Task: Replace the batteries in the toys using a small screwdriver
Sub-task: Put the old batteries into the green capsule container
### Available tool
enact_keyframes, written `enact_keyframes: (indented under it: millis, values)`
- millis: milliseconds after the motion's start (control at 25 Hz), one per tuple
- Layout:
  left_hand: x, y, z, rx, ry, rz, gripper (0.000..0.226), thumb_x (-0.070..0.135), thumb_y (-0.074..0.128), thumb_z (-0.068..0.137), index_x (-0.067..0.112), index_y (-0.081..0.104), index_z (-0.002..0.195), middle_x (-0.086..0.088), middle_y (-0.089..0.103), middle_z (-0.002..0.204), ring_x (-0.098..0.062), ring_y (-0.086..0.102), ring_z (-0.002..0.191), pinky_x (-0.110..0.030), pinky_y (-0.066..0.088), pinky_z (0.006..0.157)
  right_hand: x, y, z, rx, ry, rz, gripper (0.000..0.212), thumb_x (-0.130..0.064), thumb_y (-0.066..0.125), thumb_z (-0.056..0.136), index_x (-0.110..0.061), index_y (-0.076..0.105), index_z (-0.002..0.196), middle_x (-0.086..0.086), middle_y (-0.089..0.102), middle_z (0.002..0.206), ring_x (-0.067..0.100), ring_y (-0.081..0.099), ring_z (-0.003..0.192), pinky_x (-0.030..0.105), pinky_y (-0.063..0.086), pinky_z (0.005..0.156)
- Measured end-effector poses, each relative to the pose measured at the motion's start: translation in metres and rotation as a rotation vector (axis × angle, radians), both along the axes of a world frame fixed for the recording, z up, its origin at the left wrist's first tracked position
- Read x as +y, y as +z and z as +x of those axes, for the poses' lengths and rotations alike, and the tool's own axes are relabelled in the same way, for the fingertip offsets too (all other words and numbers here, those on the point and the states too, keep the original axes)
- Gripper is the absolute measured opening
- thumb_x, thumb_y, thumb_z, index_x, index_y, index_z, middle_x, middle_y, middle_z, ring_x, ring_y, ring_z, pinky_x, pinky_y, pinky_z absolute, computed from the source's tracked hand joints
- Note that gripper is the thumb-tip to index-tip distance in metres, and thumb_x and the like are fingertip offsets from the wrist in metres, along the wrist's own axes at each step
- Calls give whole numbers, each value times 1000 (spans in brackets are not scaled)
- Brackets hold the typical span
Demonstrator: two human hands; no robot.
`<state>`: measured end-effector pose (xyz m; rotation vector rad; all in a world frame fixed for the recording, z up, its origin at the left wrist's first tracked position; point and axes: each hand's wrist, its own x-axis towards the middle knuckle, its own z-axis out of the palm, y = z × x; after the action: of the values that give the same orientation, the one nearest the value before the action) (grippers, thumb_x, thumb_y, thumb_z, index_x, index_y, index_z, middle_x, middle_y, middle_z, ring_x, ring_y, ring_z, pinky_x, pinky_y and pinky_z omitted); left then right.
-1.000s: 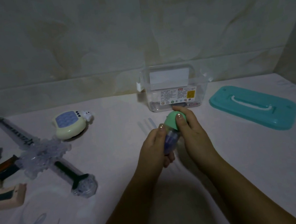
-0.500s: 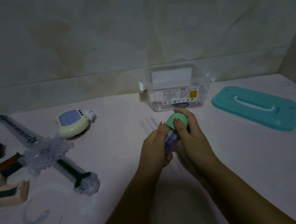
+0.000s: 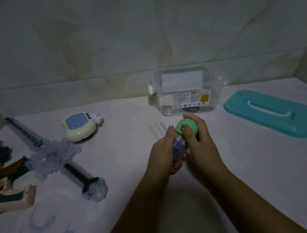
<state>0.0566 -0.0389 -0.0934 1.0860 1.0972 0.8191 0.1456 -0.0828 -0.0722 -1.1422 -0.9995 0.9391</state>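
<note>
Both hands are on the small toy [image 3: 179, 146], held centre frame just above the pale surface [image 3: 257, 180]. The left hand [image 3: 164, 154] wraps its fingers round the purple, silver-banded body, and the right hand [image 3: 203, 146] curls over the green dome cap [image 3: 188, 125], thumb pressed against its front. Right behind them sits a clear plastic box [image 3: 185, 95] (its label faces us, too small to read), and its teal lid [image 3: 272, 114] lies flat to the right. Over on the left are a cream push-button game [image 3: 79, 127], a translucent toy sword [image 3: 55, 157] and toy guns [image 3: 1, 185] at the edge.
</note>
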Motion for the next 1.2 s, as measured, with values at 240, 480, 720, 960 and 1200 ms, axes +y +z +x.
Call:
enact_keyframes:
  millis: [240, 480, 720, 960, 1200]
  values:
    - [2, -2, -2, -10, -35, 32, 71, 59, 35, 99, -5, 63, 108, -13, 61, 72, -5, 47, 36, -16, 34, 36, -1, -12, 6, 208, 19, -29, 28, -39, 36, 98, -44, 48, 123, 1, 57, 118, 18, 66, 98, 37, 56, 80]
    - [-4, -1, 7, 48, -31, 128, 55, 50, 42, 101, -2, 57, 100, -8, 56, 68, -10, 48, 42, -21, 36, 40, 1, -22, 5, 134, -115, 31, 30, -23, 47, 96, -44, 44, 117, -5, 54, 115, 20, 63, 100, 33, 56, 78]
    - [-7, 7, 6, 79, 57, 177, 18, 34, 43, 104, 20, 52, 96, -11, 59, 86, -13, 53, 57, -23, 42, 46, 5, -9, 16, 38, -299, -9, 30, -13, 55, 91, -24, 47, 118, -10, 54, 106, 15, 59, 99, 18, 52, 68]
    - [57, 72, 10, 203, 253, 444, 42, 31, 53, 100, 28, 42, 140, 1, 53, 135, -12, 61, 103, -31, 56, 84, 65, 81, 64, -163, -526, 264, 37, -16, 64, 87, -26, 41, 114, -9, 53, 106, -1, 59, 88, 13, 49, 72]
    - [115, 71, 27, 712, -27, 605, 49, 29, 58, 98, 36, 45, 144, -8, 7, 166, -31, 22, 149, -35, 27, 116, 151, 93, 110, -964, -407, -168, 36, -32, 59, 88, -23, 42, 118, 11, 55, 112, 30, 53, 102, 47, 46, 88]
